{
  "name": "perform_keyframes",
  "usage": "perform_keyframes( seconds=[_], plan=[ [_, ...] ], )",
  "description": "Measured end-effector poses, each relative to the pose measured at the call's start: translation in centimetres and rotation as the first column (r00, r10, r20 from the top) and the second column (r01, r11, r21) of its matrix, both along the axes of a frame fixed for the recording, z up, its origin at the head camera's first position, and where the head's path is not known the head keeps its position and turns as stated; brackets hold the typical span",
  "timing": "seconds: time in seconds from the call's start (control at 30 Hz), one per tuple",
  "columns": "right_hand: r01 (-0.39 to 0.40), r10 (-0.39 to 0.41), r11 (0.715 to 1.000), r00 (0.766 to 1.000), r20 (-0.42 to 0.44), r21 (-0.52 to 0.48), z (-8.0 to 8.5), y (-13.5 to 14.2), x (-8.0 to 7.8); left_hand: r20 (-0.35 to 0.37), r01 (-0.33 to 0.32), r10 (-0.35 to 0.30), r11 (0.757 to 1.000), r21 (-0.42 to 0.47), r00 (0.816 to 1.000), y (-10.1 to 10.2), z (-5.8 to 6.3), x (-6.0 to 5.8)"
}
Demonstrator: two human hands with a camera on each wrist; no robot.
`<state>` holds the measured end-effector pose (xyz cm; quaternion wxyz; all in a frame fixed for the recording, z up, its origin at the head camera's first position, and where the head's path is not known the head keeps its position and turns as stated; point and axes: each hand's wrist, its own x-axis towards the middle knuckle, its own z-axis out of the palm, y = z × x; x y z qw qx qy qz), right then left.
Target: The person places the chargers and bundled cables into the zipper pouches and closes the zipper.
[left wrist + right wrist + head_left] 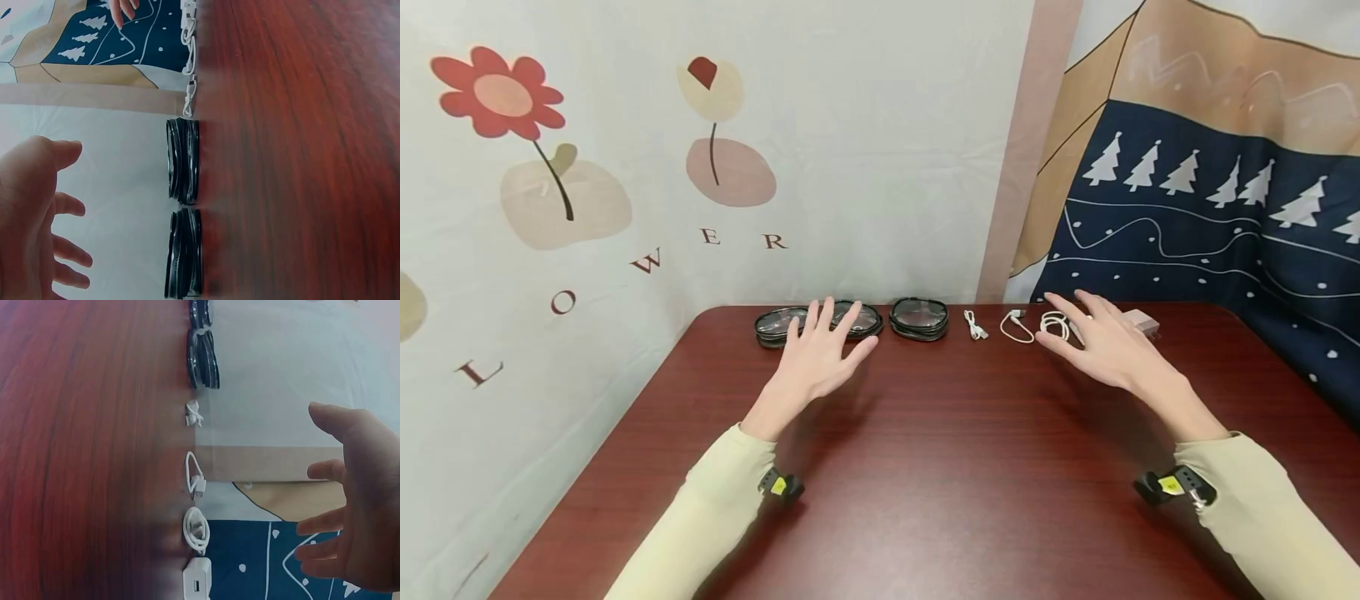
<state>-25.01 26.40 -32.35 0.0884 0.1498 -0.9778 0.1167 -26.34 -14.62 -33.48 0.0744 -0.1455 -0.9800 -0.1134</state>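
My left hand (816,358) is held over the table with its fingers spread, holding nothing. Behind its fingers lie two black-rimmed, clear-topped pouches, the left one (769,327) and the middle one (868,322), both partly covered. A third such pouch (919,318) sits just right of them. My right hand (1112,346), also with spread fingers and nothing in it, hovers near a coiled white cable (1054,322) and a white charger block (1142,322), partly hiding both. Between the hands lie a small bundled white cable (974,325) and a looped short white cable (1017,328).
The dark red-brown wooden table (955,467) has all these items in a row along its far edge. Behind it hangs a pale cloth (880,167) with printed flowers and letters. A navy cloth part with white trees (1187,208) hangs at the right.
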Motion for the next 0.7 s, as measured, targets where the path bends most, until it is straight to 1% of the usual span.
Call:
perform_keyframes(
  seconds=[0.17, 0.3, 0.47, 0.6, 0.7],
  plan=[
    [-0.019, 0.019, 1.0, 1.0, -0.004, -0.012, -0.1, -0.7, -0.8, -0.009, 0.022, -0.022, 1.0, 0.016, 1.0, 0.8, 0.0, -0.6],
    [-0.028, 0.028, 0.999, 1.0, 0.012, -0.034, -0.2, -1.4, -1.5, -0.021, 0.04, -0.039, 0.999, 0.014, 0.999, 1.5, 0.0, -1.0],
    [-0.041, 0.043, 0.998, 0.998, 0.034, -0.054, -0.4, -2.6, -2.7, -0.051, 0.06, -0.061, 0.998, -0.011, 0.997, 2.5, -0.1, -1.8],
    [-0.069, 0.071, 0.994, 0.997, 0.026, -0.083, -0.9, -3.7, -3.8, -0.071, 0.077, -0.078, 0.997, -0.026, 0.994, 3.5, -0.2, -2.4],
    [-0.086, 0.09, 0.99, 0.995, 0.031, -0.114, -1.4, -4.5, -4.8, -0.067, 0.087, -0.089, 0.995, -0.043, 0.994, 4.3, -0.4, -2.9]
  ],
)
